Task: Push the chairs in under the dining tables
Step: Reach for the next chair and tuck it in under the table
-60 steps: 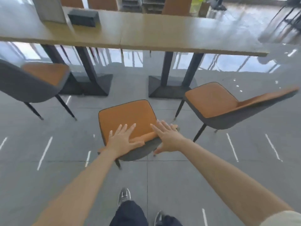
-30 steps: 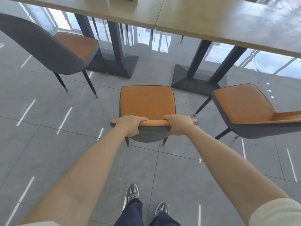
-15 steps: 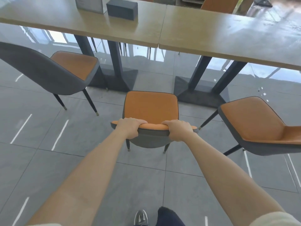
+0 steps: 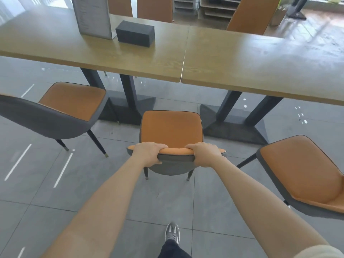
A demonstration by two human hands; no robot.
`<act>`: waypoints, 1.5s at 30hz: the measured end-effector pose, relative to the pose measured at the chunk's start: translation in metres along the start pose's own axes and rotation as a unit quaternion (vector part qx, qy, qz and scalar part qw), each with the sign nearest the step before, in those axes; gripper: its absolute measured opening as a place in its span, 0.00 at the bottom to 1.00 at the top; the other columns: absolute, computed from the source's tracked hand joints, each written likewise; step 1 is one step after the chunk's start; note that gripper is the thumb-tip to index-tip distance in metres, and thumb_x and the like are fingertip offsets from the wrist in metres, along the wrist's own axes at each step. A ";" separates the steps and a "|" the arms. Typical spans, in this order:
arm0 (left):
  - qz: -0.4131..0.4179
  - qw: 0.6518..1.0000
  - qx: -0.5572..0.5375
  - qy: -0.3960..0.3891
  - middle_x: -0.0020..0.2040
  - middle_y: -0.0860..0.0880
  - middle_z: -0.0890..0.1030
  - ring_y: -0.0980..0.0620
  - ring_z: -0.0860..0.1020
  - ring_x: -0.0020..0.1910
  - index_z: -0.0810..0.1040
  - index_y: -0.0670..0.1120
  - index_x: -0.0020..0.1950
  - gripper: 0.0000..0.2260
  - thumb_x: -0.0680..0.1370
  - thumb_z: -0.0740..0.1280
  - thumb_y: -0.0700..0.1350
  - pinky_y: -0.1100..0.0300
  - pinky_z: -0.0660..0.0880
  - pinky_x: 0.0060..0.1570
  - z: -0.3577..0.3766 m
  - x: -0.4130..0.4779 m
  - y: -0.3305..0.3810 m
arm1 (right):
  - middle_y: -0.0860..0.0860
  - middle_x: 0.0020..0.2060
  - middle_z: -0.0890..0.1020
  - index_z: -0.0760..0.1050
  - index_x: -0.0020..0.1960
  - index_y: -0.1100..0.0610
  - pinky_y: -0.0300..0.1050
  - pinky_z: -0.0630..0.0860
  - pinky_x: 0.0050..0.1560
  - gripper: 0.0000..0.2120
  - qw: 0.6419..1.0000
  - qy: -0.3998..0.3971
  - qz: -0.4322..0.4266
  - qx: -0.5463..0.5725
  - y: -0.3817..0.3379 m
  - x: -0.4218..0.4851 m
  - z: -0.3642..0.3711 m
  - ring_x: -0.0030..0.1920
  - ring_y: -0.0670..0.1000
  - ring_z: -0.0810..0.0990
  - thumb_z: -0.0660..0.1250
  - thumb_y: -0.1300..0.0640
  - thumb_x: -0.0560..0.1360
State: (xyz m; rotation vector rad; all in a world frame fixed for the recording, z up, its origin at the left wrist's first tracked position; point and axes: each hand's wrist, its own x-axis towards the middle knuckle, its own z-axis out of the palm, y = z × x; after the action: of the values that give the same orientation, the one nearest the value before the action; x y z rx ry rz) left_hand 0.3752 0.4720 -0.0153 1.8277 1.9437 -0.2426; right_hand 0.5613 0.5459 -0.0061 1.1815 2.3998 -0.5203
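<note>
Clamped on the orange top edge of a backrest with the left grip (image 4: 149, 154) and the right grip (image 4: 203, 154), fingers of each curled over the edge toward the seat, with a stretch of bare edge between the two. Left thumb tucked under against the grey shell; right thumb not made out.

Held this way: the middle chair with orange padded seat and grey shell (image 4: 171, 127), upright on thin dark legs, seat pointing away from the grips toward the seam between two tabletops. Front of the seat short of the tabletop edges, not yet under them, between the two dark table bases.

Ahead and left of the grips, a light wooden tabletop (image 4: 55, 45), carrying a black rectangular box (image 4: 135, 33) and, just beside it, an upright grey menu stand (image 4: 93, 17). Ahead and right, a second light wooden tabletop (image 4: 260, 58), butted against the first.

Left of the left grip, a matching orange-and-grey chair (image 4: 70, 103), turned aslant, near the left table base. Right of the right grip, another such chair (image 4: 301, 168), also aslant, well out from the tabletop.

Below the grips, bare forearms and a grey sneaker (image 4: 172, 232) on the grey tiled floor (image 4: 37, 183). Beyond the tabletops, tall orange chair backs (image 4: 251, 15).
</note>
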 end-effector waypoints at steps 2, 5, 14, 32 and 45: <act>-0.008 1.000 0.007 -0.003 0.58 0.53 0.79 0.47 0.76 0.58 0.70 0.59 0.65 0.17 0.77 0.65 0.50 0.54 0.68 0.48 -0.012 0.018 -0.011 | 0.51 0.55 0.79 0.69 0.65 0.45 0.47 0.70 0.41 0.23 1.000 -0.003 -0.008 0.002 0.000 0.019 -0.012 0.52 0.56 0.77 0.59 0.62 0.73; -0.018 1.000 0.021 0.012 0.57 0.52 0.79 0.48 0.77 0.57 0.71 0.59 0.64 0.16 0.77 0.65 0.50 0.55 0.64 0.44 -0.028 0.042 -0.029 | 0.51 0.56 0.78 0.68 0.66 0.44 0.47 0.70 0.42 0.24 1.000 0.003 -0.010 0.007 -0.003 0.047 -0.030 0.53 0.56 0.77 0.59 0.61 0.73; 0.011 1.000 0.020 0.005 0.58 0.51 0.79 0.47 0.77 0.57 0.70 0.60 0.64 0.17 0.77 0.65 0.49 0.51 0.71 0.53 -0.061 0.104 -0.069 | 0.51 0.56 0.78 0.67 0.67 0.44 0.47 0.69 0.45 0.23 1.000 0.008 0.018 0.012 -0.007 0.108 -0.065 0.53 0.55 0.77 0.61 0.60 0.75; 0.068 0.997 0.034 -0.008 0.55 0.51 0.80 0.46 0.78 0.54 0.71 0.58 0.61 0.15 0.76 0.67 0.49 0.51 0.71 0.50 -0.077 0.134 -0.104 | 0.50 0.57 0.78 0.66 0.67 0.43 0.50 0.71 0.53 0.23 0.997 0.000 0.070 0.040 -0.025 0.135 -0.078 0.55 0.55 0.76 0.63 0.58 0.75; 0.054 0.996 0.031 -0.058 0.77 0.49 0.59 0.47 0.58 0.76 0.53 0.55 0.77 0.33 0.76 0.54 0.68 0.43 0.58 0.73 -0.087 0.117 -0.074 | 0.51 0.77 0.53 0.48 0.77 0.48 0.59 0.44 0.76 0.32 0.990 0.000 0.106 0.098 -0.023 0.092 -0.075 0.78 0.55 0.49 0.53 0.38 0.78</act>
State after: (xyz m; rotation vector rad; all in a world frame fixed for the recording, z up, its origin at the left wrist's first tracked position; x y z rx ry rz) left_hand 0.2834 0.6067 -0.0039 1.9077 1.7713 -0.3703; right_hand 0.4767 0.6299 0.0136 1.4984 2.2271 -0.6995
